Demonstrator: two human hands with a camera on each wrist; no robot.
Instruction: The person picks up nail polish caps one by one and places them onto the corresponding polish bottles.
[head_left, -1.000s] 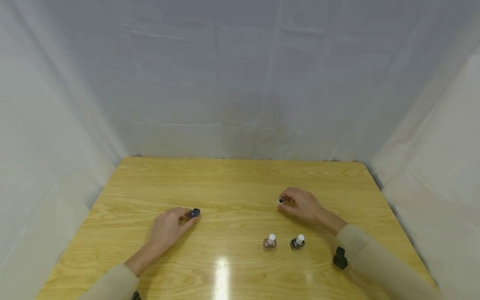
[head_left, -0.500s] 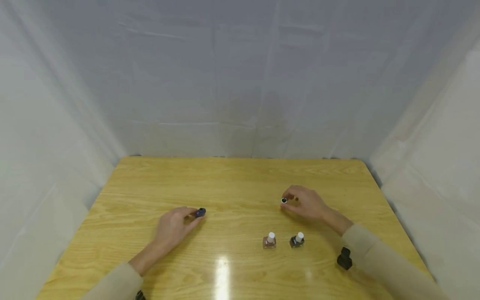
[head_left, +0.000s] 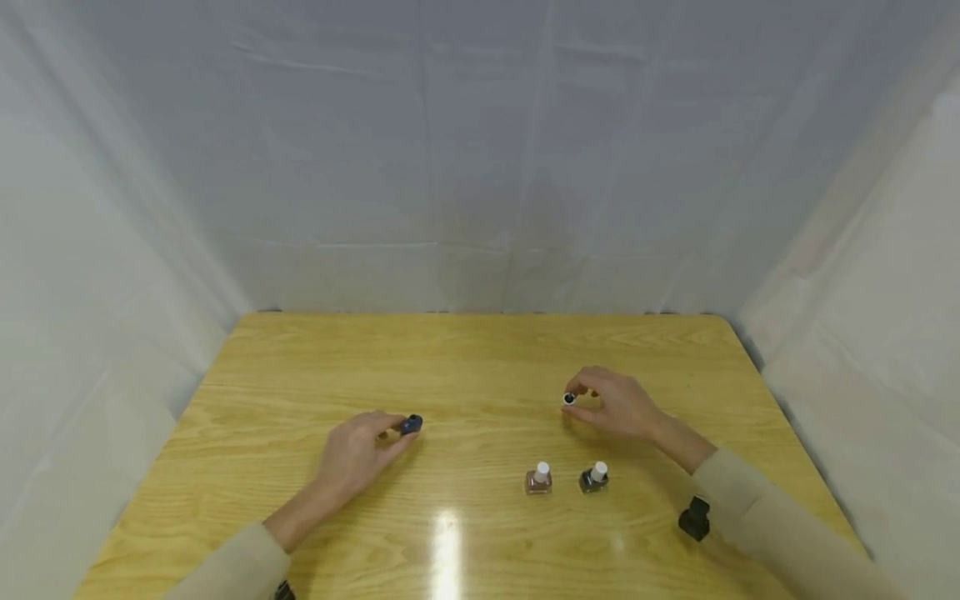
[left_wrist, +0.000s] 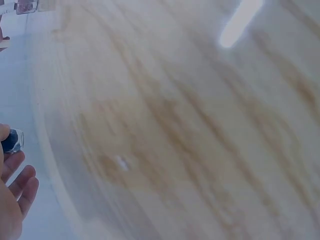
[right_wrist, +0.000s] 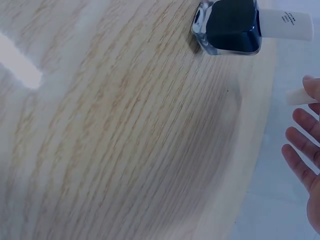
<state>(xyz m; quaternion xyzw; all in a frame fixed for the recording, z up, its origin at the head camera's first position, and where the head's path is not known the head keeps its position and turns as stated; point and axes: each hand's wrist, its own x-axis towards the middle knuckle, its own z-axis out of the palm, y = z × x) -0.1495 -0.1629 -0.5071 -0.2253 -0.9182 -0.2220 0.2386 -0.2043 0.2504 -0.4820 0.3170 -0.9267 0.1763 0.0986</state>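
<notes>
1. A small dark blue bottle [head_left: 411, 425] is held above the left half of the table, its short dark neck facing up. The left wrist view shows clear glass around the dark colour.
2. The left hand [head_left: 356, 454] grips this bottle between thumb and fingertips. In the left wrist view, the other fingers are loosely bent beside it.
3. A white cap [head_left: 568, 399] is held well apart from the bottle, over the right half of the table. From above it appears as a white ring with a dark centre.
4. The right hand [head_left: 618, 407] pinches the cap with thumb and fingertip; in the right wrist view its remaining fingers are spread below.
5. A pinkish-brown bottle [head_left: 538, 481] with a white cap on stands upright on the table, nearer the person than the right hand.
6. A dark bottle [head_left: 593, 478], also capped in white, stands upright just to its right, the two apart. Its thick clear glass shows in the right wrist view; the lettering on its cap is too small to read.
7. All this is on or above a yellowish wood-grain table [head_left: 337, 358], with a bright streak of glare near the person.
8. Pale beige sleeves [head_left: 787, 525] cover both forearms, and a black device [head_left: 694, 518] sits by the right cuff.
9. Creased, pale sheeting [head_left: 450, 167] hangs behind the table and along both sides.
</notes>
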